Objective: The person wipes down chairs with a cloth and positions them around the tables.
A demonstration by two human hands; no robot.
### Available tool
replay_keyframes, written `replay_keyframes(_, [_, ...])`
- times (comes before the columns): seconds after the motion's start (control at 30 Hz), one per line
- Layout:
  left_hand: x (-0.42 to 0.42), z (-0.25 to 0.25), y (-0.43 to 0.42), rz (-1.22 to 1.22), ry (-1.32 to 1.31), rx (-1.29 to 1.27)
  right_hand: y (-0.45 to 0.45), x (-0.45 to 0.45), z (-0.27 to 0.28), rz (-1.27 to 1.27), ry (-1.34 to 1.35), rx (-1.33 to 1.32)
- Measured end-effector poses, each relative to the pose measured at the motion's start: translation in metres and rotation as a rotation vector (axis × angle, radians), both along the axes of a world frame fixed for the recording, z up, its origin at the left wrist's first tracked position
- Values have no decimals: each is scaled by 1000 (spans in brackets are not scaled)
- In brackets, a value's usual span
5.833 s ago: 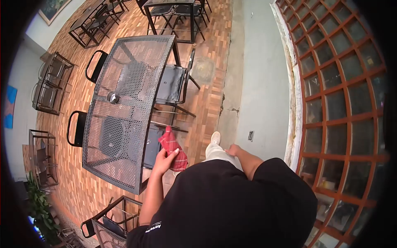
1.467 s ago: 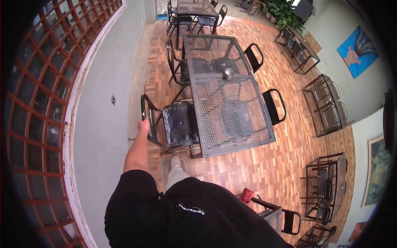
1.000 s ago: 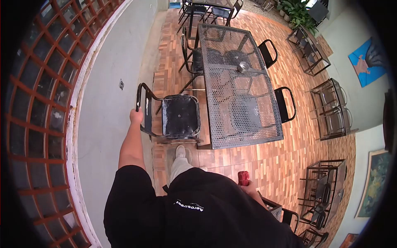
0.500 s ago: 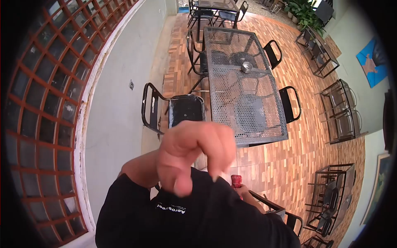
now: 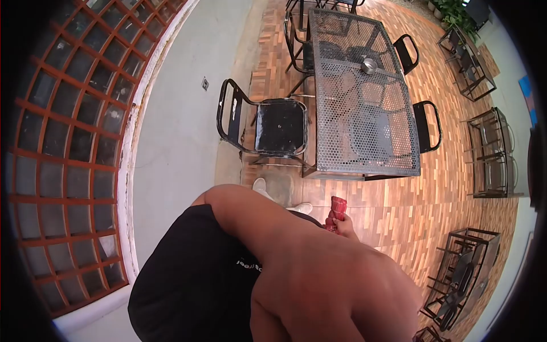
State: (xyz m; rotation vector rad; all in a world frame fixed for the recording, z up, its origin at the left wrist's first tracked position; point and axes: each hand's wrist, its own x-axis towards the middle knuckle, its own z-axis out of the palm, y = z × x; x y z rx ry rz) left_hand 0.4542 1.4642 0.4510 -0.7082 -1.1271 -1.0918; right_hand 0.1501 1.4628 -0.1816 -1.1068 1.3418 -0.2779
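My left hand looms large and close to the camera, with its back toward me. The left forearm crosses in front of my black T-shirt, and the fingers run out of the bottom of the view, so their pose is hidden. Lower and farther off, my right hand is closed around a red checked cloth, which sticks up above the fingers. Ahead of me stands a metal mesh table with a small round metal bowl on its top.
A worn black chair stands left of the table, and other black chairs line its right side. Along the right are more tables with chairs. To the left run a grey wall and a red-framed window grid.
My left hand has moved from in front of my chest down and rightward, closer to the camera. The view has shifted, so the table sits higher and farther right. The red cloth remains in my right hand.
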Motion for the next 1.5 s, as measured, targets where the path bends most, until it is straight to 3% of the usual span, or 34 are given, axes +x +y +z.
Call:
replay_keyframes(0.07, [10,0,18,103,41,389,15,-22,-20,-7,34,56])
replay_keyframes(0.13, [20,-15,4,111,-13,282,19,-40,-56,-23,76,145])
replay_keyframes(0.2, [31,-34,-8,133,-102,87,26,-48,-57,-6,142,171])
replay_keyframes(0.3, [62,-44,15,29,-129,167,40,-43,-35,54,262,228])
replay_keyframes(0.4, [112,-42,6,11,-144,141,30,20,45,203,493,125])
replay_keyframes(0.47, [154,-37,-7,99,-134,24,30,46,29,212,465,113])
replay_keyframes(0.57, [188,-39,-4,108,63,161,18,101,24,200,402,66])
replay_keyframes(0.63, [216,-52,0,103,193,256,11,167,78,236,377,79])
replay_keyframes(0.7, [258,-81,15,27,-16,304,3,202,72,474,501,-78])
replay_keyframes(0.77, [296,-94,9,-28,-126,334,-7,254,94,496,542,-29])
replay_keyframes(0.87, [349,-100,-26,253,-115,272,-16,302,107,512,562,2])
replay_keyframes(1.0, [395,-188,-44,444,-183,472,-36,335,61,405,422,-141])
replay_keyframes(1.03, [412,-226,-41,596,-331,696,-46,340,53,393,432,-129])
replay_keyframes(1.1, [437,-304,-51,1129,-605,1141,-75,372,58,373,500,-324])
replay_keyframes(1.13, [452,-352,-56,1423,-774,1314,-93,384,52,363,510,-321])
replay_keyframes(1.2, [476,-423,-63,1738,-1024,1518,-125,406,36,239,614,-538])
replay_keyframes(1.27, [479,-468,-73,1684,-1059,1622,-158,427,13,221,728,-626])
replay_keyframes(1.37, [466,-503,-87,1570,-1138,1848,-194,456,-29,211,663,-678])
replay_keyframes(1.43, [452,-502,-87,1492,-1145,1861,-198,471,-39,432,655,-617])
replay_keyframes(1.5, [448,-500,-95,1473,-1141,1859,-216,489,-60,357,663,-706])
